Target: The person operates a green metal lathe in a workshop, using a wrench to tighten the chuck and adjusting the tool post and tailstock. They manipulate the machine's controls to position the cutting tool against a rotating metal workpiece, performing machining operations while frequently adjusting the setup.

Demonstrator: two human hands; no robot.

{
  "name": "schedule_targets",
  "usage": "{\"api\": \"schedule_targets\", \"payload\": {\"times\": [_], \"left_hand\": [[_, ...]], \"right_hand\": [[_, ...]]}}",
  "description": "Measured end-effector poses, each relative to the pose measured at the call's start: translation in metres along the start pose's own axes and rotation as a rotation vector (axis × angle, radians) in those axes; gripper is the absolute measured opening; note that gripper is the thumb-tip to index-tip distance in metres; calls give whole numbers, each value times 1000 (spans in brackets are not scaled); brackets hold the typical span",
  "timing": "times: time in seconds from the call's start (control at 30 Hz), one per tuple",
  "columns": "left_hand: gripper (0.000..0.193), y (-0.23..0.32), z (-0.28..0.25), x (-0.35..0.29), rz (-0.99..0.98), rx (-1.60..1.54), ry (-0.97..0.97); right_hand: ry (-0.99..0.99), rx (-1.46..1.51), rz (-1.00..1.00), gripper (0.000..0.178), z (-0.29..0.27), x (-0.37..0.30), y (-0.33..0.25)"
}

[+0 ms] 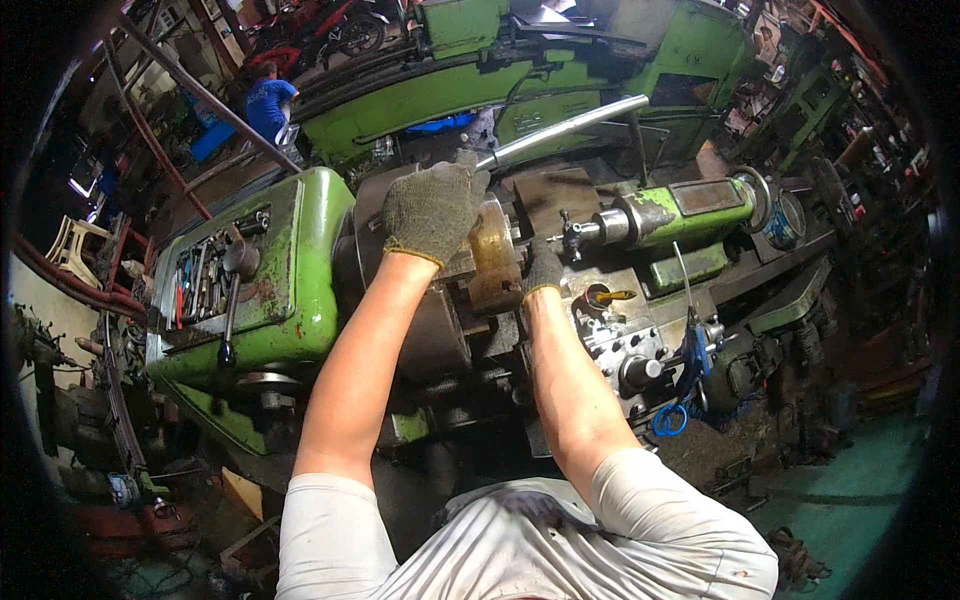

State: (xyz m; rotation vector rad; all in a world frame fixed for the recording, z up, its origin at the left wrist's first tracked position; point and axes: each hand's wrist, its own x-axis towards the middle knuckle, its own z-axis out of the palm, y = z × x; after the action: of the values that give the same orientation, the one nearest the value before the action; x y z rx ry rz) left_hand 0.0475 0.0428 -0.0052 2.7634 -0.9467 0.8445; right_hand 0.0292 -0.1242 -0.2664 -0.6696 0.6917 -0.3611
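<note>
My left hand [432, 205], in a dark knitted glove, is closed over the top of a large lathe chuck [405, 325]. A long silver metal bar [565, 132] extends from its far right side, slanting up to the right; the fingers seem wrapped round its near end. In the chuck's front sits a brownish metal ring-shaped workpiece [492, 255]. My right hand [543, 268], also gloved, is at the right face of this workpiece, its fingers mostly hidden. Just right of it, the tailstock [685, 208] carries a small drill chuck [575, 235].
The green headstock [318, 240] holds a tray of wrenches and tools [205, 280]. A yellow-handled brush [612, 295] stands in a can on the carriage, near a blue cord [690, 365]. Beyond is another green machine [570, 95], and a person in blue [268, 103] at far left.
</note>
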Motion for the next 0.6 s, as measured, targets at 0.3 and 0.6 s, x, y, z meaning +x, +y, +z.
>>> {"api": "schedule_targets", "payload": {"times": [0.3, 0.6], "left_hand": [[31, 4, -2, -1, 30, -44, 31], [36, -15, -12, -4, -46, -135, -70]], "right_hand": [[-177, -99, 3, 36, -14, 6, -1], [-93, -140, -17, 40, -4, 20, 30]]}}
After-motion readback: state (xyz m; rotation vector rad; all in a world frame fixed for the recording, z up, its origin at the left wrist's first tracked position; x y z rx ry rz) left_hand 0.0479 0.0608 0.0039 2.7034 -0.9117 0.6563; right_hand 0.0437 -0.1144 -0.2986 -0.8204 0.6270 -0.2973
